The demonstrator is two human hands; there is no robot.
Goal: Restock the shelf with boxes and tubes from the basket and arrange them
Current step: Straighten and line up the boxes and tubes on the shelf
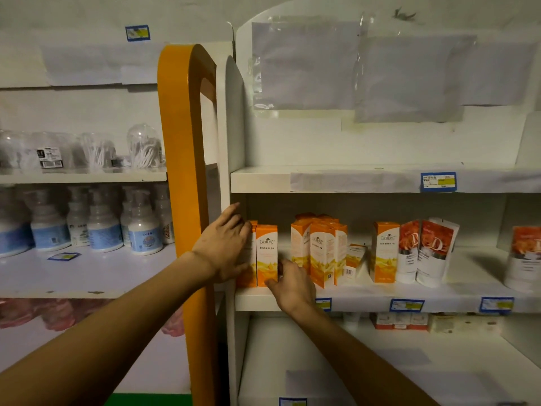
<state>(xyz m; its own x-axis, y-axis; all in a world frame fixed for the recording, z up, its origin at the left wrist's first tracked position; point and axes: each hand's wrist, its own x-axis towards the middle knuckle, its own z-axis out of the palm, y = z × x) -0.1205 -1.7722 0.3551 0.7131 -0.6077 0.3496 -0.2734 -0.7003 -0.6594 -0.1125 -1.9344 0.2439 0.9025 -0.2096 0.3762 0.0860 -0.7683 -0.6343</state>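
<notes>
**Orange boxes squared up at the left end of the middle shelf**

Orange and white card meets both hands here. The left hand lies with straight, spread fingers against the left side of a pair of upright orange boxes, its fingertips reaching toward the white side panel of the unit. The right hand comes up from below, its thumb and fingers on the lower right edge of the front box; whether this grip truly pinches the box or only presses it is hard to tell, since the fingers are partly hidden behind the card.

Both boxes stand at the far left of the middle shelf. Just to their right, apart by a narrow gap, is a cluster of matching boxes, with a smaller box leaning beside it. Further right stands a single orange box, touching two upright tubes in red and white. Another tube sits well apart at the right edge.

Blue price labels line the shelf edge. An orange arch divides this unit from a neighbouring rack of white bottles.
</notes>
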